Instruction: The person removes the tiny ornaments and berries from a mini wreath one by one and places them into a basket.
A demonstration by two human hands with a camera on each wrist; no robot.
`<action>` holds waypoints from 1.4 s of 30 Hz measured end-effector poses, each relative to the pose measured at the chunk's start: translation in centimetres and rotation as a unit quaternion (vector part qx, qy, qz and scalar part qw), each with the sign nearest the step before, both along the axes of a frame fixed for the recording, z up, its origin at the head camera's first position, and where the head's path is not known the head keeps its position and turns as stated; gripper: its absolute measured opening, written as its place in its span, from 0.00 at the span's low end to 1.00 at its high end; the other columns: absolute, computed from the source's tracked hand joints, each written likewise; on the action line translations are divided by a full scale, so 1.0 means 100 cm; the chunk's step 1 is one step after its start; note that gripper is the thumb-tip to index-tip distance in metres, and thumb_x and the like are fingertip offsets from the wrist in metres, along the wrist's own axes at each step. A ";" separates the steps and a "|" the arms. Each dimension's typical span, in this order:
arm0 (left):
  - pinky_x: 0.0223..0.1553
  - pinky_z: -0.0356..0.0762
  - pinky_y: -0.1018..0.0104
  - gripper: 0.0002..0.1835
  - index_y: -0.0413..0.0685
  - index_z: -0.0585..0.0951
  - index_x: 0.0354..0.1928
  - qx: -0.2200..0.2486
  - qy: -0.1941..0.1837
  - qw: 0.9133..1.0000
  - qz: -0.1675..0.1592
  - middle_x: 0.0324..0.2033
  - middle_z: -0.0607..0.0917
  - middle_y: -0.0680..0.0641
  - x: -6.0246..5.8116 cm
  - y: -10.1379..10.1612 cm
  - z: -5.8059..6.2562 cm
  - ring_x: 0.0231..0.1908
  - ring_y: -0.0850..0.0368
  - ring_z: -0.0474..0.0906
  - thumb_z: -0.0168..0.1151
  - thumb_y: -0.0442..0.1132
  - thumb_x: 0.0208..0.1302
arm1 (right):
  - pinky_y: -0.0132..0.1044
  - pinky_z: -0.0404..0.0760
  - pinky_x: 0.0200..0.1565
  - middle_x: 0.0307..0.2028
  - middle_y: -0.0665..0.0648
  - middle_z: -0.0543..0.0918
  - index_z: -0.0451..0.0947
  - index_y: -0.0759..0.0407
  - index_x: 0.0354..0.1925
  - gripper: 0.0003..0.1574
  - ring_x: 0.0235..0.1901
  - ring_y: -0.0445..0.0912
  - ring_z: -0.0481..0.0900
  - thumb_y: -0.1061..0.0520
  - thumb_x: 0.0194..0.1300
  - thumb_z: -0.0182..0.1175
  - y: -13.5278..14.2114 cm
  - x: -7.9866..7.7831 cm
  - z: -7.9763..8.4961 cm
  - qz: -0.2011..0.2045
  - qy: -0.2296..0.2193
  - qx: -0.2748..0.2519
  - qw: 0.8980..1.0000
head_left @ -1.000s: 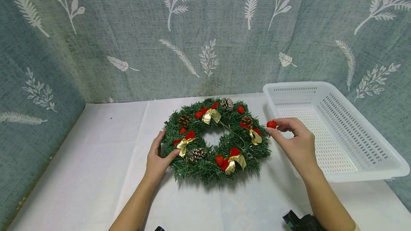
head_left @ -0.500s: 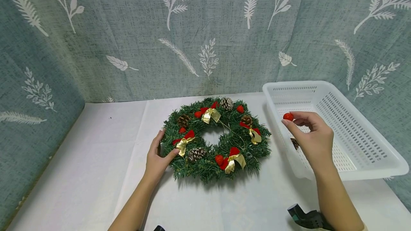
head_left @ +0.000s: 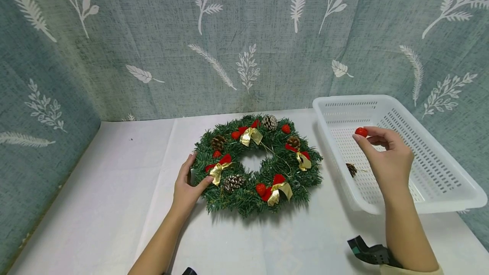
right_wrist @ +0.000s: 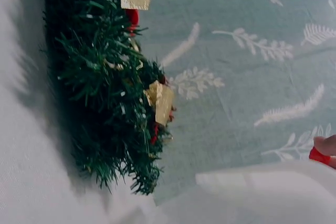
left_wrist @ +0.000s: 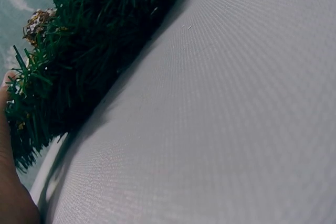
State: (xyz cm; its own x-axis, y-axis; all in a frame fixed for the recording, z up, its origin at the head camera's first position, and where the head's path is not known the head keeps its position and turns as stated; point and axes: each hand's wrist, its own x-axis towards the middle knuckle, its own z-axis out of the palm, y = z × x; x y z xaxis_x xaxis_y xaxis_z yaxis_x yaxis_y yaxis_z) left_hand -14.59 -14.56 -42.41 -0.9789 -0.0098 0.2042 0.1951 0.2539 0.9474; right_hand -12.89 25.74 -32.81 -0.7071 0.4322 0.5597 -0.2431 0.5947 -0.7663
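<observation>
A green Christmas wreath (head_left: 229, 200) lies on the white tabletop in the head view, decorated with gold-and-red bows, pinecones and red berries. My left hand (head_left: 188, 188) grips its left edge, thumb on top near a gold bow (head_left: 216, 174). Over the white plastic basket (head_left: 451, 200) at the right, my right hand (head_left: 391, 156) pinches a red berry ornament (head_left: 361, 132) between thumb and fingertip. Inside the basket, near its left wall, sits a brown pinecone (head_left: 351, 169). The right wrist view catches only a bit of the red berry (right_wrist: 318, 156) at its edge.
Behind the table hangs a grey-green curtain (head_left: 160, 46) with white leaf prints. White cloth (head_left: 126, 198) covers the table to the left and front of the wreath. The basket's raised wall stands between the wreath and the pinecone.
My right hand has moved right with the red berry ornament, from beside the wreath to over the basket, uncovering the pinecone there. My left hand and the wreath have stayed put.
</observation>
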 end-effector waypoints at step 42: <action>0.71 0.45 0.48 0.41 0.53 0.58 0.72 -0.003 0.025 1.000 0.000 0.72 0.53 0.44 -0.013 -0.009 -0.028 0.73 0.49 0.42 0.66 0.33 0.58 | 0.21 0.69 0.42 0.39 0.37 0.75 0.79 0.59 0.53 0.27 0.37 0.26 0.69 0.49 0.57 0.68 0.025 -0.001 0.005 -0.117 -0.093 -0.030 0.988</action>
